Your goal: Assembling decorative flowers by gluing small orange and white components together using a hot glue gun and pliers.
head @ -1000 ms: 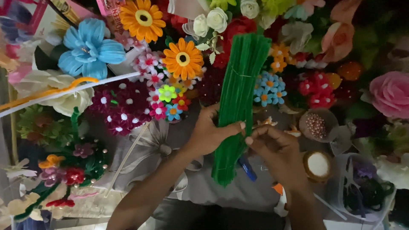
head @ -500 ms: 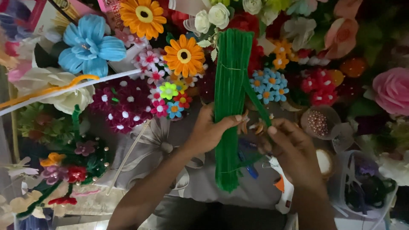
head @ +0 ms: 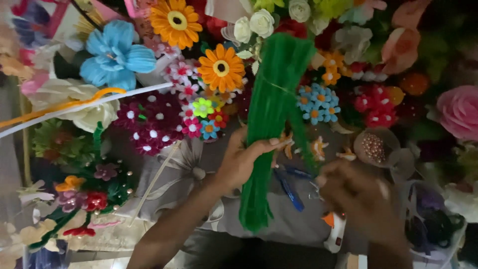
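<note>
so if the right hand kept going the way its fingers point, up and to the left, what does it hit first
Most likely the bundle of green pipe cleaners that the left hand grips. The right hand is blurred, so its exact direction and depth are uncertain; a single green stem beside the bundle may come first.

One bundle of green pipe cleaners (head: 269,124); two orange daisies, at eleven (head: 173,21) and twelve o'clock (head: 221,67); one blue flower (head: 115,54); one pink rose (head: 459,110), three o'clock
</note>
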